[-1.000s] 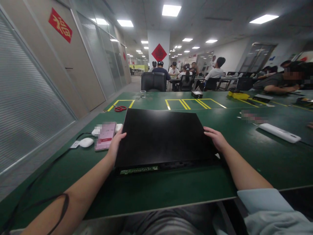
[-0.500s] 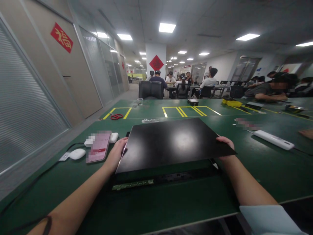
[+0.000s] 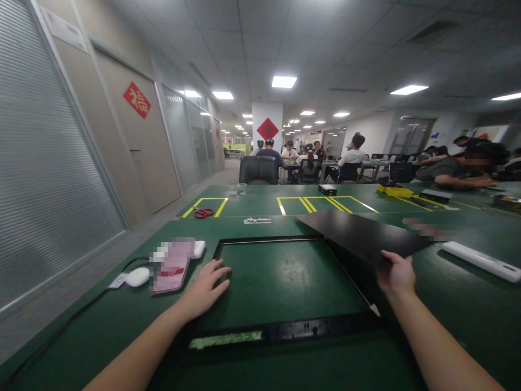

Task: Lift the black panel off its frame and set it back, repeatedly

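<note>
A thin black panel [image 3: 362, 236] hangs in the air at the right, gripped at its near edge by my right hand [image 3: 396, 275]. A black rectangular frame [image 3: 285, 328] lies flat on the green table [image 3: 101, 326] in front of me, with green table surface showing through its middle. A green circuit strip [image 3: 226, 340] runs along the frame's near left edge. My left hand [image 3: 205, 285] rests flat on the frame's left side with fingers spread.
A pink phone [image 3: 173, 269], white earbud case [image 3: 137, 277] and cable lie left of the frame. Red scissors [image 3: 203, 213] and small white parts [image 3: 257, 220] sit further back. A white bar [image 3: 480, 260] lies at right. Several people sit at far tables.
The black panel has been lifted off the frame and carried to the right by my right hand. My left hand let go of it and now lies on the frame.
</note>
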Demonstrator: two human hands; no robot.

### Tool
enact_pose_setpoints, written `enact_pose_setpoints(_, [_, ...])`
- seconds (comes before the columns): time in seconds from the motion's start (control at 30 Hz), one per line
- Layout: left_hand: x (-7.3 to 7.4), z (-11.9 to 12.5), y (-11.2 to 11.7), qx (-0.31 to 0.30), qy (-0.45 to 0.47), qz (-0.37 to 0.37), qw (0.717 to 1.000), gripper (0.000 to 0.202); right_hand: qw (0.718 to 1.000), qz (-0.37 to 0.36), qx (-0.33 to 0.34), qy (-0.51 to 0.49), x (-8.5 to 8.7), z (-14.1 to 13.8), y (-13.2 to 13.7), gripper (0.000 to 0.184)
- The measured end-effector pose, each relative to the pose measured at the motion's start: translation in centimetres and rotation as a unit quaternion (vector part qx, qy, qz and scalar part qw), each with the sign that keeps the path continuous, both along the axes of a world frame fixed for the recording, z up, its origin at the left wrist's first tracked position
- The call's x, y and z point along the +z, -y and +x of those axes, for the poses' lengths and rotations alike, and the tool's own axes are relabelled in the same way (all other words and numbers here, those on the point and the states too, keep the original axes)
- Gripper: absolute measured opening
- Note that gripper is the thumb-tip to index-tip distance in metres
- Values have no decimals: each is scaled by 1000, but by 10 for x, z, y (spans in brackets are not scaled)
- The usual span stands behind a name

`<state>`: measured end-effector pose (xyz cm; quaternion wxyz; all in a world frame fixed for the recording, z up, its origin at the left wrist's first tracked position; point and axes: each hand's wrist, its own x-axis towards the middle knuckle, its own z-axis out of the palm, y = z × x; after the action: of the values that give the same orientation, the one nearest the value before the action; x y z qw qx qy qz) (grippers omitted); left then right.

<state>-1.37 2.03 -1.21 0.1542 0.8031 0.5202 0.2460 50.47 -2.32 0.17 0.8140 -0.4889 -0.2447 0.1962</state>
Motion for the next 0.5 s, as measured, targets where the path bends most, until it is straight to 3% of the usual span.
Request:
enact_pose_setpoints(0.13, [-5,4,0,9,-15,-6,1000,45,996,18,-76,-42,-9,14,-1,62])
enact_pose_setpoints(0.3, [6,7,7,0,-36,-19,999,47,985,-17,-138,-98,-11,24,0,71])
enact_pose_setpoints(0.4, [7,6,8,-1,-33,-14,999,45,980,-55,-156,-108,-11,25,1,75])
enact_pose_setpoints(0.5, [4,5,5,-3,-22,-5,1000,43,978,-37,-150,-138,-12,26,-1,69])
